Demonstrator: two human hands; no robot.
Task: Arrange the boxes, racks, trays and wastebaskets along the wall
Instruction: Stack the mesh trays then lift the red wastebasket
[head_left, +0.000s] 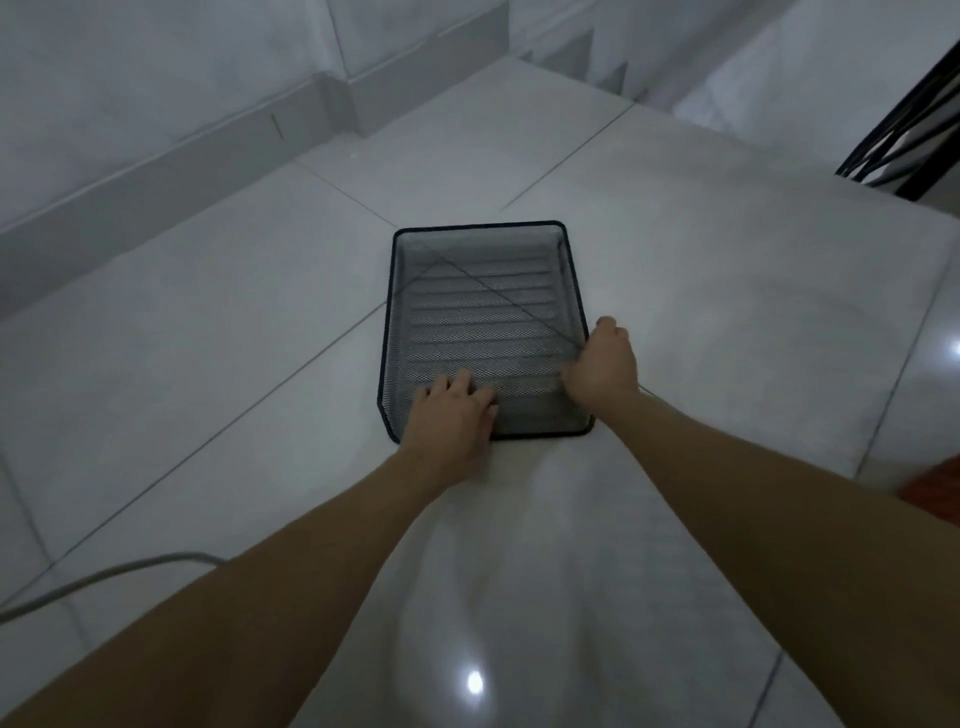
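Observation:
A black wire-mesh tray (480, 291) lies flat on the white tiled floor in the middle of the view, its long side pointing away from me. My left hand (454, 410) rests on the tray's near edge, fingers spread over the mesh bottom. My right hand (602, 364) grips the tray's right rim near its front corner, fingers curled over the wire. The tray holds nothing.
A white wall with a raised skirting (171, 171) runs along the left and back, about a tile away from the tray. A black metal railing (914, 130) stands at the top right. A grey cable (104, 577) lies on the floor at the lower left.

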